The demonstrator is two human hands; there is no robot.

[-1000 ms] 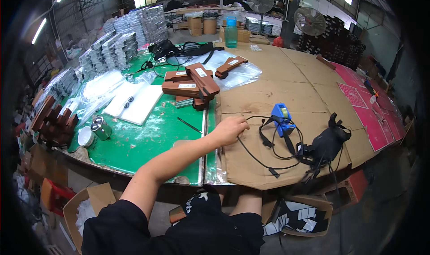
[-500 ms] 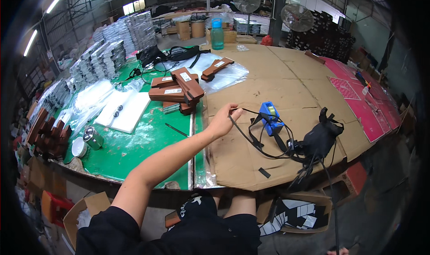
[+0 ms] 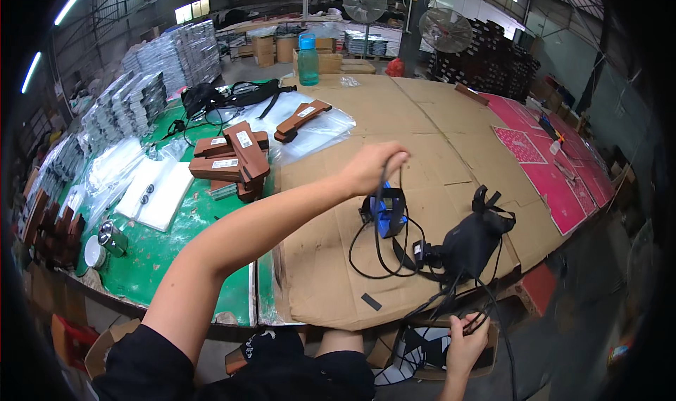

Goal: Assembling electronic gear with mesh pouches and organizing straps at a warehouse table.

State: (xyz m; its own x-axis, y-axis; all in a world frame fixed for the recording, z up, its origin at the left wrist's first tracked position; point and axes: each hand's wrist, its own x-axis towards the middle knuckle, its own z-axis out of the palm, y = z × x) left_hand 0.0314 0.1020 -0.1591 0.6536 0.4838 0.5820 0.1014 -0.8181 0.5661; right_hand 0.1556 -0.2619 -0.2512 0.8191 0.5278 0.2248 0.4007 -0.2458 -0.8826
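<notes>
My left hand (image 3: 373, 168) is raised over the cardboard, fingers closed on a black cable (image 3: 379, 242) that hangs down and loops across the surface. Behind this cable sits a blue object like a tape dispenser (image 3: 394, 221), partly covered by black straps. The cable leads toward a black pouch (image 3: 465, 246) with straps, lying near the table's front right. Beyond the front edge, my right hand (image 3: 466, 341) is closed around thin black cable (image 3: 480, 322). A short black strip (image 3: 371, 302) lies near the edge.
Brown parts with white labels (image 3: 229, 154) are piled on the green surface (image 3: 190, 260), beside white sheets (image 3: 155, 190). A blue bottle (image 3: 308, 63) stands at the back. Below the table edge is a carton (image 3: 486, 355) of dark and white pieces. Red sheets (image 3: 535, 147) cover the right.
My left hand has lifted, drawing the cable up over the blue object. My right hand has come up from the lower edge with cable in it. The view has shifted right.
</notes>
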